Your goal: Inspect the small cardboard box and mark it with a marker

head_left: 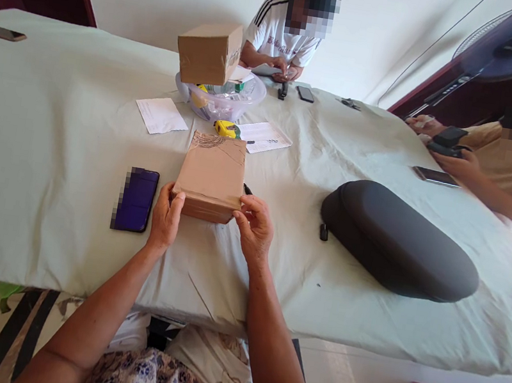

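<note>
A brown cardboard box (213, 172) with dark scribbled lines along its far top edge sits on the cloth-covered table in front of me. My left hand (167, 213) grips its near left corner, thumb on the front face. At the near right corner, my right hand (254, 225) holds the box between thumb and fingers. A dark pen (247, 189) pokes out beside the box, just past my right fingers; most of it is hidden. To the left of my left hand lies a phone (137, 200). Behind the box are a yellow tape measure (227, 129) and a printed paper (264, 137).
A second cardboard box (208, 54) rests on a clear plastic basin (223, 107) of mixed items. Another paper (161, 115) lies left of it. A large dark case (401, 240) and a small black object (324, 231) are at right. Two other people sit around the table (67, 187).
</note>
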`<state>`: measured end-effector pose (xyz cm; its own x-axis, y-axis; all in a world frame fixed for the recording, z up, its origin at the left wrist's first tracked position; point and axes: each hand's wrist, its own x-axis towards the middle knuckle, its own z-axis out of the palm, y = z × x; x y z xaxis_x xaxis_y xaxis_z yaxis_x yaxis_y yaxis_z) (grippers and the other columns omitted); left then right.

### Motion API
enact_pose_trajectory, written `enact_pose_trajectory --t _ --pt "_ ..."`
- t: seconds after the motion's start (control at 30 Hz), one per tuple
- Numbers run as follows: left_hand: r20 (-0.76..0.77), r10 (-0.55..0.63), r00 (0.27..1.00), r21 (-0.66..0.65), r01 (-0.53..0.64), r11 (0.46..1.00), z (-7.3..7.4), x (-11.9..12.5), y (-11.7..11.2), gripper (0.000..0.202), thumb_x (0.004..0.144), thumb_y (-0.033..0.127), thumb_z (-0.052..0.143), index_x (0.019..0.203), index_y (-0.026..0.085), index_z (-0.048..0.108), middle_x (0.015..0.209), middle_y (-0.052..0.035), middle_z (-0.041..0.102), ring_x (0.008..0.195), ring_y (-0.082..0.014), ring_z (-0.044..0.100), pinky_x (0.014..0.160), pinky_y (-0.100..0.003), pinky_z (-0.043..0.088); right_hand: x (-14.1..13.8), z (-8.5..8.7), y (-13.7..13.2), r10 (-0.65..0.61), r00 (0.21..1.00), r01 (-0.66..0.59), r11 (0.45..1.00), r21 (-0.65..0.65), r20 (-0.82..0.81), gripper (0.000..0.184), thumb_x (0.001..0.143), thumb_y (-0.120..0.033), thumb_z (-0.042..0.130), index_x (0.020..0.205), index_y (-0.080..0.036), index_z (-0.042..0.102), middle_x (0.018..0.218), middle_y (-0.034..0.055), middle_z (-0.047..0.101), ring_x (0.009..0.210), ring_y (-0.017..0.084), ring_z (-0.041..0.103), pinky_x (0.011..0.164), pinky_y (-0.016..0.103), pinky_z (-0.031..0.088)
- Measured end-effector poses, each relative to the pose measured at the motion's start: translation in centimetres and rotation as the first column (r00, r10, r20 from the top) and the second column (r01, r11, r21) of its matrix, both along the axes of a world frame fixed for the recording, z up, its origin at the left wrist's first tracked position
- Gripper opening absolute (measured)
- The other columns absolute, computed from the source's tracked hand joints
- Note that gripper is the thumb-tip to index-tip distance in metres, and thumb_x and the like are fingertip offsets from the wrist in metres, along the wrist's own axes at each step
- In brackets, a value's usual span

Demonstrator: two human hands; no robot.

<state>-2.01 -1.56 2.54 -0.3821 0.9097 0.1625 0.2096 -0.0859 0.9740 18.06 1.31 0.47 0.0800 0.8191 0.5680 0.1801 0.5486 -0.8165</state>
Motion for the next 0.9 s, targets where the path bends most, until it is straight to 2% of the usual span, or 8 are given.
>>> enact_pose_trajectory --t 0.13,0.23,0.43,0.57,0.7,0.8,0.9 --pt "0.034 0.028 0.999 0.038 -0.029 0.999 -0.2 -0.3 0.2 0.037 0.095 0.048 0.045 0.113 0.019 0.06 0.111 -0.0091 0.068 0.105 -0.0244 0.062 0.093 -0.038 0.046 0.0 0.1 -0.1 0.014 0.998 -0.015 1.0 0.006 0.065 0.029 0.09 -0.03 0.069 0.12 -0.032 0.067 0.111 0.0027 0.069 0.078 0.011 0.065 0.066 0.026 0.059" --pt "0.069 0.022 0.997 0.048 -0.025 0.999 -0.4 -0.4 0.3 0.034 0.096 0.048 0.045 0.11 0.021 0.062 0.107 -0.007 0.068 0.103 -0.0237 0.061 0.092 -0.037 0.046 0.0 0.2 -0.1 0.011 0.995 -0.01 1.0 -0.01 0.1 0.029 0.09 -0.028 0.069 0.118 -0.032 0.068 0.11 0.0024 0.07 0.078 0.011 0.066 0.066 0.026 0.058" --pt "0.144 0.025 0.989 0.01 -0.027 1.0 -0.9 -0.4 0.3 0.036 0.096 0.049 0.045 0.113 0.021 0.061 0.114 -0.0073 0.067 0.107 -0.0243 0.06 0.094 -0.038 0.046 0.0 0.3 0.0 0.022 0.994 -0.013 0.996 -0.091 0.105 0.027 0.088 -0.031 0.07 0.115 -0.029 0.07 0.11 0.0037 0.071 0.079 0.012 0.067 0.067 0.028 0.058" --pt "0.177 0.066 0.982 -0.017 -0.064 0.998 -1.1 -0.5 0.4 0.038 0.096 0.051 0.047 0.117 0.022 0.061 0.117 -0.0073 0.066 0.111 -0.0251 0.06 0.096 -0.038 0.046 0.1 -0.1 0.3 0.05 0.989 -0.025 0.983 -0.18 0.136 0.036 0.084 -0.031 0.072 0.119 -0.028 0.069 0.111 0.0045 0.072 0.081 0.014 0.068 0.066 0.028 0.056" --pt "0.238 0.077 0.968 -0.012 -0.076 0.997 -1.4 -0.6 0.5 0.038 0.094 0.054 0.049 0.112 0.023 0.061 0.113 -0.0071 0.066 0.108 -0.0249 0.06 0.093 -0.037 0.049 0.2 -0.5 0.4 0.059 0.983 0.001 0.945 -0.327 0.174 0.046 0.081 -0.037 0.074 0.125 -0.027 0.067 0.112 0.0073 0.073 0.081 0.015 0.068 0.066 0.03 0.056" --pt "0.285 0.093 0.954 -0.006 -0.095 0.995 -1.5 -0.6 0.6 0.039 0.093 0.057 0.05 0.108 0.023 0.062 0.111 -0.0067 0.066 0.107 -0.0242 0.06 0.091 -0.036 0.05 0.3 -0.5 0.3 0.068 0.976 0.018 0.921 -0.389 0.206 0.049 0.082 -0.04 0.074 0.128 -0.026 0.066 0.1 0.0053 0.075 0.074 0.015 0.068 0.069 0.032 0.056" --pt "0.359 0.088 0.929 -0.002 -0.094 0.996 -1.5 -0.5 0.7 0.04 0.092 0.058 0.052 0.107 0.023 0.062 0.112 -0.0068 0.066 0.105 -0.023 0.061 0.084 -0.033 0.052 0.3 -0.1 0.1 0.067 0.973 0.019 0.931 -0.364 0.222 0.046 0.083 -0.04 0.073 0.126 -0.027 0.066 0.088 0.0014 0.075 0.07 0.014 0.065 0.07 0.032 0.055"
